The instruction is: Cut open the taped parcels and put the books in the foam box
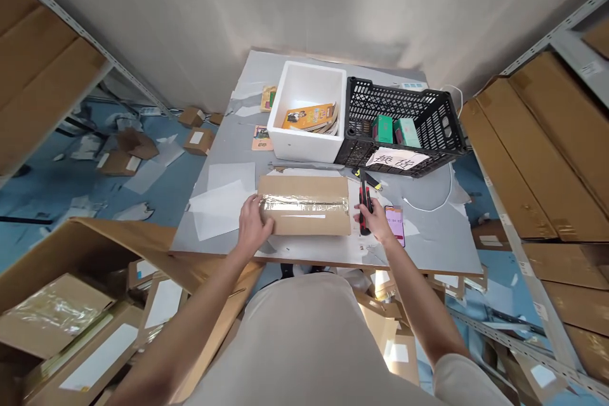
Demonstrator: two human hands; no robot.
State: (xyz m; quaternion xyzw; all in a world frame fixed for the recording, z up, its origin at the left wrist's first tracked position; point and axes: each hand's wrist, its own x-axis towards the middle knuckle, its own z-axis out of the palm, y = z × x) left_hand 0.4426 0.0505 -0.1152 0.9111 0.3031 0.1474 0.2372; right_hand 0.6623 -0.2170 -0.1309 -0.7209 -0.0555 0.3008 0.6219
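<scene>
A taped cardboard box (304,222) lies flat on the table in front of me, with shiny clear tape along its top. My left hand (254,223) grips the box's left end, fingers on the side and thumb at the front corner. In my right hand (377,221) is a red and black box cutter (364,200), held just right of the box and pointing away from me. Whether its blade is out I cannot make out. A yellow and black cutter (373,181) lies behind it. Beside my right hand rests a phone (394,225) with a lit screen.
Behind the box stand a white foam bin (304,147) with booklets and a black crate (354,155) with green boxes. White paper sheets (221,206) lie at left on the table (442,228). An open carton (95,235) with boxes sits lower left; shelves flank both sides.
</scene>
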